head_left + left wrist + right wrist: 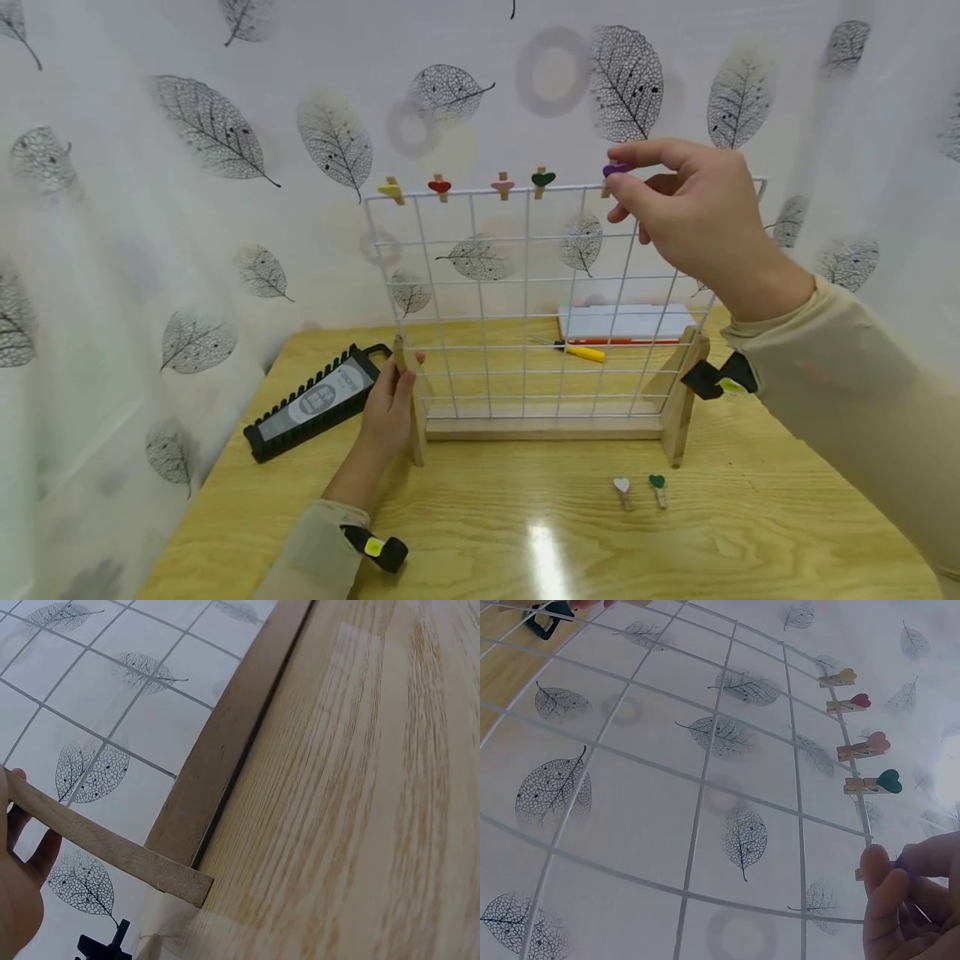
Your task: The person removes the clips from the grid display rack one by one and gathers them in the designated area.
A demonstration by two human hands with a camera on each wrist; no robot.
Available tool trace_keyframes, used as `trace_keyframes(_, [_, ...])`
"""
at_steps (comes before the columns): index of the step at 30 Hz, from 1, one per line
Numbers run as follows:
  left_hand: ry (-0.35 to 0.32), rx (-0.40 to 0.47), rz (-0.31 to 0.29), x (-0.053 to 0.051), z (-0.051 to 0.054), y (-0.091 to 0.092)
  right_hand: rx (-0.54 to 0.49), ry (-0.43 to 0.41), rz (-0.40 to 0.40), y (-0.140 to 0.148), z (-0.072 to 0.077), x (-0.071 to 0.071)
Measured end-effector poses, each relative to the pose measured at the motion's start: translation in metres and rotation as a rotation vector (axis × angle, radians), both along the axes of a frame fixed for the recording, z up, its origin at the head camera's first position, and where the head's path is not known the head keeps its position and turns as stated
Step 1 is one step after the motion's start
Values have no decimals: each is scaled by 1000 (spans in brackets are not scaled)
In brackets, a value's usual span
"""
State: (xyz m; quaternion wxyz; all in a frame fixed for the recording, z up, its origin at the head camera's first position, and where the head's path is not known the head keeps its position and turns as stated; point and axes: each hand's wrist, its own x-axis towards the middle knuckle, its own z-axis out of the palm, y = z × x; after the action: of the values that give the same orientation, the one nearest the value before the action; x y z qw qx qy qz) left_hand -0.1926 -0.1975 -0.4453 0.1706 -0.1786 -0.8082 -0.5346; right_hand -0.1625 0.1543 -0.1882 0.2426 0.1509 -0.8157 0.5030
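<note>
My right hand [697, 204] pinches a small wooden clothespin with a purple heart [615, 168] at the top wire of a white wire grid [527, 278]. To its left, clothespins with a yellow heart [392, 191], a red heart [439, 187], a pink heart [877, 742] and a green heart [889, 781] are clipped along that wire. My left hand [388, 408] grips the left wooden upright [105, 838] of the grid's stand. In the right wrist view, fingers mostly cover the purple heart.
Two loose clothespins, one with a white heart [622, 485] and one with a green heart [657, 482], lie before the stand. Left is a black-and-grey toothed holder [322, 402]. Behind the grid lie a yellow-handled tool [585, 353] and a white flat case [630, 321].
</note>
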Motion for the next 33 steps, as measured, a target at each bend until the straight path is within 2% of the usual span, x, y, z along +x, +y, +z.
trace_keyframes(3, [6,-4,5,0,-1,0,-26,-13,4,-1,0,-1])
trace_keyframes(9, [-24,20,-7,2,1,-1,-52,-6,8,-1,-1,-2])
trace_keyframes(17, [-28,34,-22,0,1,-2,-73,37,17,-2,-1,-5])
trace_keyframes(25, [-13,29,-27,0,2,-1,-115,97,55,1,-8,-8])
trace_keyframes(28, [-19,35,-42,0,2,0,-184,107,97,4,-12,-9])
trace_keyframes(33, [-23,44,-49,0,2,0,-336,142,222,5,-16,-12])
